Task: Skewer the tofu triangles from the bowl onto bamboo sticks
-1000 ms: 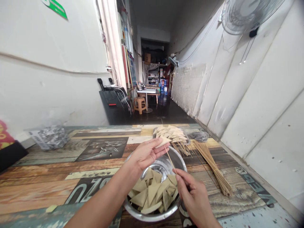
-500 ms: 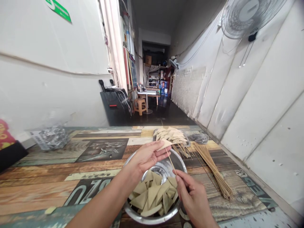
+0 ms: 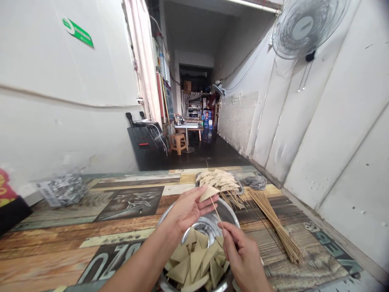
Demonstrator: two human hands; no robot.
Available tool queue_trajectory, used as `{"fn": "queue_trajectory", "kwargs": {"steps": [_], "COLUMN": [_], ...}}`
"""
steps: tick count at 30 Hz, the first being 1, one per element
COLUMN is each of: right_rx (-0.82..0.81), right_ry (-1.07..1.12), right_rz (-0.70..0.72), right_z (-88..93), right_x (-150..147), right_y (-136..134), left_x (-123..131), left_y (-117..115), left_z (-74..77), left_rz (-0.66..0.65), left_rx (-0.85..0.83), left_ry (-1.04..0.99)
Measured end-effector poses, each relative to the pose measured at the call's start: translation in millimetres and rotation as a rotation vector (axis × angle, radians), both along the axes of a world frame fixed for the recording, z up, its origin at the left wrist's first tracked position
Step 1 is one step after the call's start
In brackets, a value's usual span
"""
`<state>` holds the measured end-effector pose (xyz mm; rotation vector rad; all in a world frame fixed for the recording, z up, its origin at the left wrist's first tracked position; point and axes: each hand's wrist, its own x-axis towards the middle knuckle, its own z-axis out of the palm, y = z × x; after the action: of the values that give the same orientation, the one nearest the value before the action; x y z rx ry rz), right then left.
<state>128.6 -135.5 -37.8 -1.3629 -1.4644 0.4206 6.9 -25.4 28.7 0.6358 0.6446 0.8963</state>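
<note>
A pale triangular slice (image 3: 209, 194), perhaps tofu, is pinched in my left hand (image 3: 190, 207), thumb on top and fingers beneath it. My right hand (image 3: 241, 251) grips a thin wooden skewer (image 3: 216, 209) near its lower end, and the skewer's upper end meets the slice. How deep the tip goes in cannot be seen. Both hands are over a metal bowl (image 3: 228, 206) with many similar greenish-beige triangles (image 3: 194, 255) piled in its near part. Behind the bowl, a tray (image 3: 240, 187) carries skewered triangles (image 3: 217, 178), their sticks pointing toward me.
A bundle of bare skewers (image 3: 278, 227) lies right of the bowl on the wood-patterned table (image 3: 127, 231). A crumpled grey plastic bag (image 3: 255, 181) sits beside the tray. At the left is a clear bag of silvery packets (image 3: 67, 188). A wall fan (image 3: 306, 28) hangs at upper right.
The view has tilted up slightly, so the table sits lower. My right hand has shifted a little closer to my left along the skewer's line. Both hands keep their holds.
</note>
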Motion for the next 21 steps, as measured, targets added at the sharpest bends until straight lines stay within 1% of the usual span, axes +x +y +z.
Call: {"fn": "queue_trajectory", "kwargs": {"steps": [5, 12, 21], "right_rx": [0.018, 0.082, 0.106], "right_ry": [-0.038, -0.094, -0.106], "right_rz": [0.000, -0.024, -0.046], "right_z": [-2.6, -1.4, -0.7], "right_x": [-2.3, -2.7, -2.7], "right_y": [1.4, 4.0, 9.7], "left_x": [-0.5, 0.3, 0.0], "left_y": [0.6, -3.5, -6.0], "left_z": [-2.0, -1.9, -0.4], "left_rz": [0.001, -0.035, -0.060], "left_rx": [0.057, 0.060, 0.085], "left_ry": [0.008, 0.012, 0.024]}}
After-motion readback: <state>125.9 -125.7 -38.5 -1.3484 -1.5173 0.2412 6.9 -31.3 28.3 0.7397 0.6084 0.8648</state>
